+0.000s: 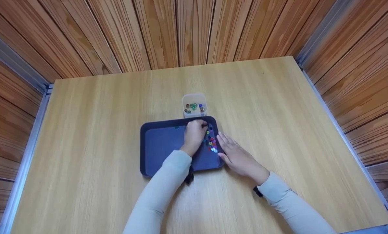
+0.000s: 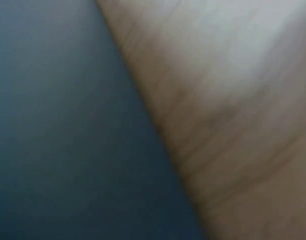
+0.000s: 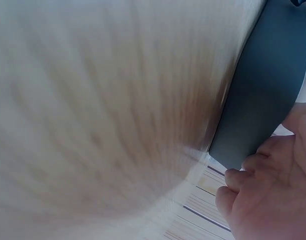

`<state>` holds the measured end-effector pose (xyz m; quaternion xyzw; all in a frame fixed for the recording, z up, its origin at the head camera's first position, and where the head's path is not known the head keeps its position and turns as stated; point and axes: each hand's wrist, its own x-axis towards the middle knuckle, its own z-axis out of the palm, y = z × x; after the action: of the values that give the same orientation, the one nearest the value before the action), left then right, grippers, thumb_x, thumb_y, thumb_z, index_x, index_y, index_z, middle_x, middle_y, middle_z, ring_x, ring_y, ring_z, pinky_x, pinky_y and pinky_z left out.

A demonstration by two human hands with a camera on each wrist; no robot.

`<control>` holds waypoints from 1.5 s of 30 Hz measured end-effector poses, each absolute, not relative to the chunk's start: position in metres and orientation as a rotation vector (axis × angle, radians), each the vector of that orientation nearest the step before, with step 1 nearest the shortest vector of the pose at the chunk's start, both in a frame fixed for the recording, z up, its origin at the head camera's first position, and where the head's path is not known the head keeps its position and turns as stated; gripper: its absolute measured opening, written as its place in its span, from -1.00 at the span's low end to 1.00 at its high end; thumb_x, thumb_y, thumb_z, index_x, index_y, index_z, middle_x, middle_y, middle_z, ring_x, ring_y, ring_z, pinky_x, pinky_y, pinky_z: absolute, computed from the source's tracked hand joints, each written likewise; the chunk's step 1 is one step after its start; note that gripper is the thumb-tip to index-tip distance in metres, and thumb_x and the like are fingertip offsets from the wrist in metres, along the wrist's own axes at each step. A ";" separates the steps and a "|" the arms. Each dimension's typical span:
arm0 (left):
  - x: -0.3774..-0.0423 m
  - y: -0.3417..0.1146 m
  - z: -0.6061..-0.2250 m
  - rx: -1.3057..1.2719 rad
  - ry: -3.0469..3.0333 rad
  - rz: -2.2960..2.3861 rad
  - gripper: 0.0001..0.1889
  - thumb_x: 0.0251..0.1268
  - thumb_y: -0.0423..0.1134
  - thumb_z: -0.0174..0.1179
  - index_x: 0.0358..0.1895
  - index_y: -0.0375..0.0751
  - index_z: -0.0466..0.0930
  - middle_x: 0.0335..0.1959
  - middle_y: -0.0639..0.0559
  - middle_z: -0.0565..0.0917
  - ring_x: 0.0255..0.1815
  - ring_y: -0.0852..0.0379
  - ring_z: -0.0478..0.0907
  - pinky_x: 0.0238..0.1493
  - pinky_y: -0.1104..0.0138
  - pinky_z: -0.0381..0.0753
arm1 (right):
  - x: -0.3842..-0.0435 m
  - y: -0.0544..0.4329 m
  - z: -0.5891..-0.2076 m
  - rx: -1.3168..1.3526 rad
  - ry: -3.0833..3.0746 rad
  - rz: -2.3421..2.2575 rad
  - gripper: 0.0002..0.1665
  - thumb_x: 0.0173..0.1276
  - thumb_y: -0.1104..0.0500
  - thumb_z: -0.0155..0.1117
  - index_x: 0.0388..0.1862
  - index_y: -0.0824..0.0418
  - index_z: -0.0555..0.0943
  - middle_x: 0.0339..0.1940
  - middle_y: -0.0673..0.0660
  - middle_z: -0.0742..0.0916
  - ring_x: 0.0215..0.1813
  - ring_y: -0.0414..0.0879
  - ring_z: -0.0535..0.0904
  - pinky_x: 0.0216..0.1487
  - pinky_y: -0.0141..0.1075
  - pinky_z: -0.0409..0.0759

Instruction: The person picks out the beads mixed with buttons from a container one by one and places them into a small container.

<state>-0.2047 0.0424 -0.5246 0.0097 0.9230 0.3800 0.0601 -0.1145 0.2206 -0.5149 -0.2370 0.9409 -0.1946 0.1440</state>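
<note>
A dark blue tray lies on the table, with small round coloured pieces, bead- or button-like, gathered along its right side. My left hand reaches over the tray, its fingers bent down among the pieces near the far right corner. Whether a piece is pinched there I cannot tell. My right hand rests against the tray's right wall with fingers extended. In the right wrist view that hand lies along the tray's outer wall. The left wrist view is mostly blurred tray wall.
A small clear plastic container stands just behind the tray, holding several round green, brown and blue pieces. A lone green piece sits by the tray's far wall. Wooden panels rise behind the wooden table.
</note>
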 end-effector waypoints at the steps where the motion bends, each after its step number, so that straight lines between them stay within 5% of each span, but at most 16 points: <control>1: -0.205 0.043 -0.525 0.024 2.784 1.153 -0.80 0.40 -0.31 0.21 -0.02 -0.17 0.75 0.02 -0.03 0.76 0.13 0.09 0.67 0.17 0.21 0.64 | -0.114 0.221 -0.515 -0.686 2.712 -0.564 -0.24 0.65 -0.03 -0.18 0.61 0.30 -0.10 0.65 0.27 0.04 0.66 0.18 -0.08 0.62 0.08 -0.01; 13: -0.204 0.041 -0.526 -0.075 2.656 1.518 -0.89 0.24 -0.30 0.35 -0.20 -0.17 0.80 -0.19 -0.01 0.81 -0.12 0.11 0.72 -0.04 0.30 0.68 | -0.113 0.221 -0.519 -0.711 2.733 -0.583 -0.25 0.64 0.00 -0.15 0.60 0.33 -0.07 0.65 0.29 0.07 0.65 0.19 -0.04 0.61 0.09 0.02; 21: -0.202 0.022 -0.492 -0.418 1.990 2.127 -0.78 0.21 -0.28 0.40 -0.09 -0.22 0.76 0.03 -0.10 0.74 -0.02 0.06 0.71 0.08 0.29 0.66 | -0.113 0.221 -0.516 -0.664 2.719 -0.580 -0.25 0.64 -0.02 -0.14 0.61 0.27 -0.08 0.65 0.24 0.05 0.66 0.16 -0.06 0.61 0.09 0.00; 25: -0.210 0.014 -0.475 -0.439 1.921 2.248 -0.77 0.22 -0.36 0.37 -0.07 -0.32 0.73 -0.02 -0.17 0.74 -0.07 0.06 0.72 0.05 0.33 0.68 | -0.114 0.221 -0.516 -0.650 2.724 -0.558 -0.24 0.64 -0.05 -0.18 0.62 0.24 -0.10 0.66 0.21 0.03 0.67 0.14 -0.08 0.61 0.08 0.00; 31: -0.227 0.004 -0.460 -0.286 2.517 1.890 -0.84 0.25 -0.31 0.35 -0.15 -0.24 0.78 -0.17 -0.10 0.80 -0.14 0.11 0.70 -0.12 0.38 0.67 | -0.114 0.221 -0.516 -0.654 2.726 -0.556 -0.24 0.64 -0.04 -0.17 0.62 0.26 -0.09 0.66 0.23 0.03 0.67 0.15 -0.08 0.62 0.07 0.00; 38: -0.234 -0.004 -0.459 0.182 3.093 1.176 -0.82 0.37 -0.35 0.22 -0.06 -0.26 0.75 -0.10 -0.10 0.78 -0.05 0.05 0.72 0.00 0.29 0.69 | -0.114 0.221 -0.517 -0.645 2.715 -0.568 -0.23 0.65 -0.06 -0.19 0.62 0.24 -0.12 0.67 0.21 0.01 0.67 0.14 -0.10 0.62 0.08 -0.03; 45: -0.238 -0.004 -0.463 0.264 3.125 1.013 -0.80 0.40 -0.37 0.18 -0.01 -0.27 0.72 -0.02 -0.11 0.76 0.08 0.02 0.69 0.15 0.26 0.65 | -0.115 0.221 -0.518 -0.701 2.729 -0.556 -0.24 0.64 -0.01 -0.17 0.61 0.32 -0.09 0.65 0.28 0.04 0.66 0.19 -0.07 0.61 0.10 -0.01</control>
<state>-0.2378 -0.0037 -0.4628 0.0798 0.9454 0.3064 -0.0768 -0.1149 0.2209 -0.5180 -0.2419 0.9416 -0.1919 0.1342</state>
